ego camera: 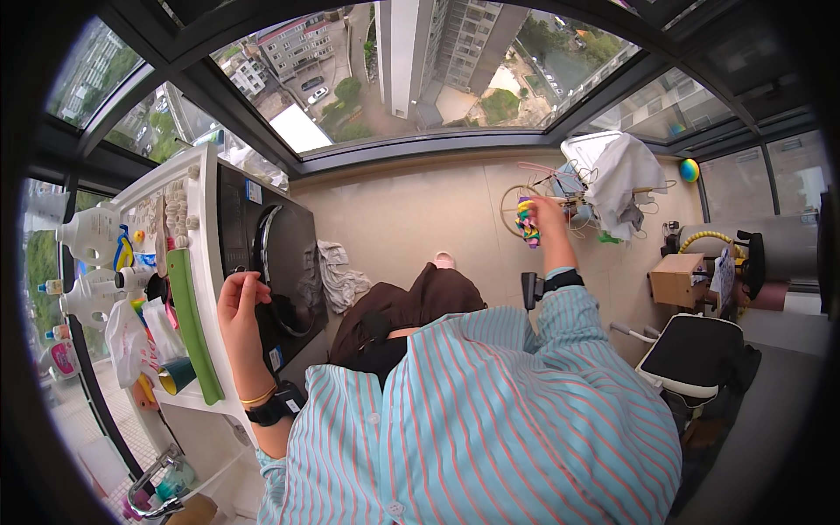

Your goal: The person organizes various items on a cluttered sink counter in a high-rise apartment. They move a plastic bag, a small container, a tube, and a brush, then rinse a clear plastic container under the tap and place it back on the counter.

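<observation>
My right hand [546, 213] grips a multicoloured bundle [527, 224] in yellow, green, pink and purple, perhaps fabric. Below the bundle, wire hoops or hangers [508, 209] stand on the floor beside a heap of white cloth [623, 174]. My left hand [239, 305] hovers close to the front of a dark front-loading washing machine [239, 223]. Its fingers are curled together with nothing visible in them. The machine's round door [289, 262] looks closed. Beside the machine, a crumpled light cloth [340, 275] lies on the floor.
A white counter [209, 262] on the left carries detergent bottles [92, 233], plastic bags and a green strip [190, 321]. A faucet [147, 489] is at lower left. On the right are a small wooden cabinet [676, 279], a black padded seat [692, 351] and a colourful ball [689, 170].
</observation>
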The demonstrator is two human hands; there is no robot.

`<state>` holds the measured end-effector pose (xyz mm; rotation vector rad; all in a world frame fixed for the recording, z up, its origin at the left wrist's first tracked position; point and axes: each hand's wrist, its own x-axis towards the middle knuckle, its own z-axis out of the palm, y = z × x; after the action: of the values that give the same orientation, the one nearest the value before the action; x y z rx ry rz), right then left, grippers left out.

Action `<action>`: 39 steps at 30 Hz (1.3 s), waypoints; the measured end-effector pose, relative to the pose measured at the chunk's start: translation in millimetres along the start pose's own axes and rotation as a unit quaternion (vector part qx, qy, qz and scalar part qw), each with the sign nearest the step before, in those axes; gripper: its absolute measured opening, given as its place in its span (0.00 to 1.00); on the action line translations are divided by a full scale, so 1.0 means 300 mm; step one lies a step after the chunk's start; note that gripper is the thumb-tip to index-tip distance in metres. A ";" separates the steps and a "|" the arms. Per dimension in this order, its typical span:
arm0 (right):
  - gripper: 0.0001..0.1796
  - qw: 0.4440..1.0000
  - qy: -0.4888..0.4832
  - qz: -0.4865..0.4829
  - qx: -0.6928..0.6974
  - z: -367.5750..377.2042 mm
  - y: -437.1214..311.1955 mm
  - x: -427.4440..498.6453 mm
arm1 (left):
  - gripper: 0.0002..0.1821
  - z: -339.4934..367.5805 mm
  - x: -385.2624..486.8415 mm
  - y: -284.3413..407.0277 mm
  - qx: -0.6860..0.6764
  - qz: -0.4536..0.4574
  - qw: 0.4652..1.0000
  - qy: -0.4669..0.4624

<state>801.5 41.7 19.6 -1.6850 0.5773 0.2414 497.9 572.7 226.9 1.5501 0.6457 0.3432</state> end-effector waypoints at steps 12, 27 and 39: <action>0.20 0.759 -0.515 -0.173 -0.359 1.065 0.036 -0.661 | 0.09 -0.565 -0.204 -0.044 -0.025 -0.009 0.991 0.130; 0.19 0.784 -0.469 -0.188 -0.361 1.235 0.070 -0.629 | 0.10 -0.666 -0.166 -0.054 -0.029 -0.044 0.985 0.164; 0.18 0.851 -0.439 -0.115 -0.264 1.132 0.030 -0.518 | 0.10 -0.557 0.040 0.020 0.006 -0.039 0.994 0.102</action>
<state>718.5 406.0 15.5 -1.9005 -0.4229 1.0019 411.6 715.2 247.1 1.5073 0.8669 0.4429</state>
